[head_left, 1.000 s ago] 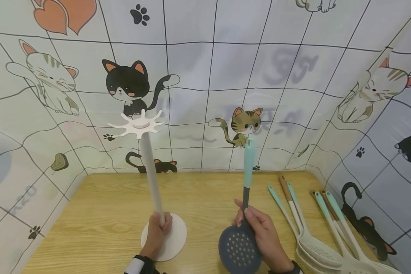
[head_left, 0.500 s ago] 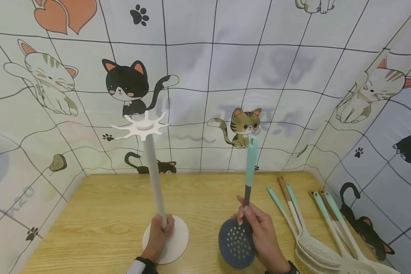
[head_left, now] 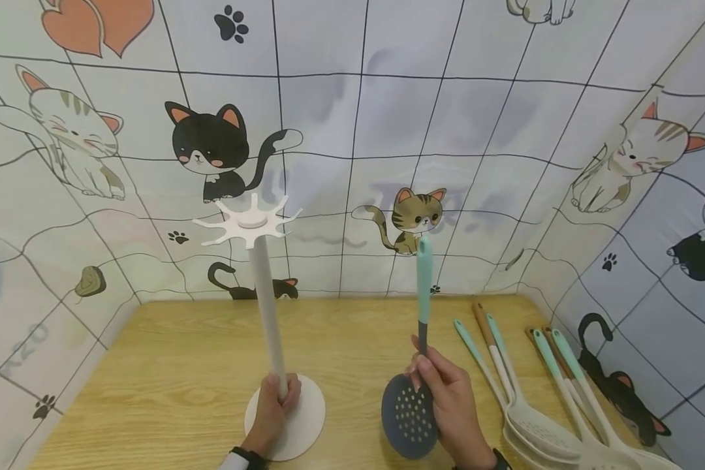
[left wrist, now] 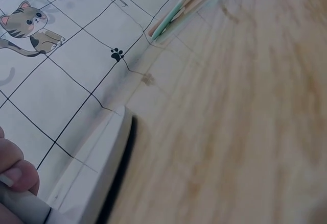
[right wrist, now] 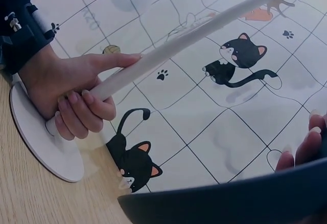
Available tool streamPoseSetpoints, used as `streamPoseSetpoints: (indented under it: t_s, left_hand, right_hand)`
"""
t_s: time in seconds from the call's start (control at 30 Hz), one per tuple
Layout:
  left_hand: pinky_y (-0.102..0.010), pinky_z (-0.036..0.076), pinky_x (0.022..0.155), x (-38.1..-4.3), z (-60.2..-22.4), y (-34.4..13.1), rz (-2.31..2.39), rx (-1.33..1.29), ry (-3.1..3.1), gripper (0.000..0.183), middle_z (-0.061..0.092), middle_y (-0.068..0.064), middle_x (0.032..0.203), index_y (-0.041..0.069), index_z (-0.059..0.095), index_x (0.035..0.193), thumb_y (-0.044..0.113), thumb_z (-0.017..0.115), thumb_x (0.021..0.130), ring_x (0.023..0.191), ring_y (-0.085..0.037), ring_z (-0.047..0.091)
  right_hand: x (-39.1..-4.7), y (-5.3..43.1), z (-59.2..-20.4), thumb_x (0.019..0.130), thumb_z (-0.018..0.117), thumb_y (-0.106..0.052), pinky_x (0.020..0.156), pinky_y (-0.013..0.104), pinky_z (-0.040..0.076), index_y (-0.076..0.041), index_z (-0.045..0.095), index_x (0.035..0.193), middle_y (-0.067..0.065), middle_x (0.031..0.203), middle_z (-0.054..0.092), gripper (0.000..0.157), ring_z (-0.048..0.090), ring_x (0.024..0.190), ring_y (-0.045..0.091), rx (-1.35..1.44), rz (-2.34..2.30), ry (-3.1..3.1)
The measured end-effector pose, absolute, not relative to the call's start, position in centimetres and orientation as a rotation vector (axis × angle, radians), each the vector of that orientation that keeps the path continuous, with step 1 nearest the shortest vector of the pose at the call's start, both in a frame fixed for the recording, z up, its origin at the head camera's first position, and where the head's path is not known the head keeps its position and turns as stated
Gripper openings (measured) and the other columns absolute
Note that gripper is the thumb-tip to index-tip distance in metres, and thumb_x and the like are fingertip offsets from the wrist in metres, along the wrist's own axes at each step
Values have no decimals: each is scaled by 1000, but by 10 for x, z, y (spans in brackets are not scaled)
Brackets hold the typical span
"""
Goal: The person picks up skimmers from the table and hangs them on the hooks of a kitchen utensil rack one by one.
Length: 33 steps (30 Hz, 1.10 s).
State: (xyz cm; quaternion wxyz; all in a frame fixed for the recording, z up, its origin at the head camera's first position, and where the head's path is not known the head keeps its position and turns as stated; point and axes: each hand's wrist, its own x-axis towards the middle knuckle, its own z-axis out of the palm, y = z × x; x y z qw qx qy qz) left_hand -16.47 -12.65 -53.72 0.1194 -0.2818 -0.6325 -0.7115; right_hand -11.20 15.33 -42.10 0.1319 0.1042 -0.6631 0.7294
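Note:
My left hand (head_left: pixel 275 412) grips the lower pole of a white utensil stand (head_left: pixel 267 297), just above its round base (head_left: pixel 308 424). The stand's top is a flat ring of hooks spreading outward, with nothing hanging on them. In the right wrist view the left fingers curl round the pole (right wrist: pixel 168 50). My right hand (head_left: pixel 451 405) holds a dark skimmer (head_left: pixel 410 418) by its neck, the perforated bowl down and the mint handle (head_left: pixel 425 281) pointing up. In the right wrist view the bowl's rim (right wrist: pixel 230 196) crosses the bottom, hiding most of the right hand.
To the right on the wooden table (head_left: pixel 170 391) lie several pale utensils (head_left: pixel 540 431), with mint or brown handles pointing to the back. A cat-printed sheet (head_left: pixel 317 130) covers the back and side walls.
The stand's hooked top has turned and shifted slightly right and down in the head view. The skimmer's bowl has turned to look narrower. Both hands keep their hold.

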Motion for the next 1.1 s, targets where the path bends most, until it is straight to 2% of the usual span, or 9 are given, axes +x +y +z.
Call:
streamPoseSetpoints:
  t_s: [0.1, 0.3, 0.4, 0.7, 0.87, 1.1]
  left_hand:
    - [-24, 13, 38, -164, -536, -125, -2107, -847, -1862, 79, 21, -16, 53, 0, 26, 62, 63, 9, 105, 45, -28, 17]
    - [-24, 13, 38, -161, -534, -123, -2129, -865, -1892, 78, 21, -18, 53, -1, 26, 62, 61, 7, 106, 45, -29, 18]
    - [-25, 14, 37, -161, -534, -122, -2130, -889, -1885, 78, 21, -17, 53, -1, 26, 62, 61, 7, 106, 45, -28, 18]
    - [-27, 15, 37, -158, -539, -114, -2138, -867, -1953, 81, 24, -15, 52, 0, 27, 62, 67, 7, 102, 45, -23, 20]
    - [-27, 14, 37, -156, -539, -110, -2145, -900, -1950, 78, 23, -15, 52, 1, 26, 62, 64, 5, 104, 45, -24, 20]
    - [-28, 16, 37, -154, -541, -105, -2177, -1011, -1925, 77, 24, -18, 52, -1, 27, 63, 58, 3, 105, 45, -27, 21]
  right_hand:
    - [-111, 152, -422, 106, 49, -5, 93, 22, 54, 3, 64, 126, -7, 75, 61, 27, 61, 82, 6, 343, 2079, -1920]
    - [-109, 152, -423, 103, 48, 4, 77, 22, 51, 5, 61, 131, -5, 71, 53, 31, 54, 73, 8, 412, 2034, -1880]
    - [-108, 153, -420, 103, 49, 3, 75, 23, 51, 4, 62, 131, -5, 71, 52, 31, 52, 71, 8, 387, 2023, -1888]
    - [-104, 157, -412, 102, 50, 4, 75, 24, 52, 5, 64, 128, -6, 74, 57, 29, 50, 68, 12, 339, 2023, -1900]
    - [-101, 158, -411, 101, 51, 6, 67, 25, 49, 3, 66, 126, -7, 79, 63, 29, 49, 64, 13, 381, 2028, -1869]
    - [-100, 162, -408, 100, 46, 14, 63, 29, 43, 2, 65, 127, -9, 80, 64, 36, 48, 65, 14, 523, 2046, -1759]
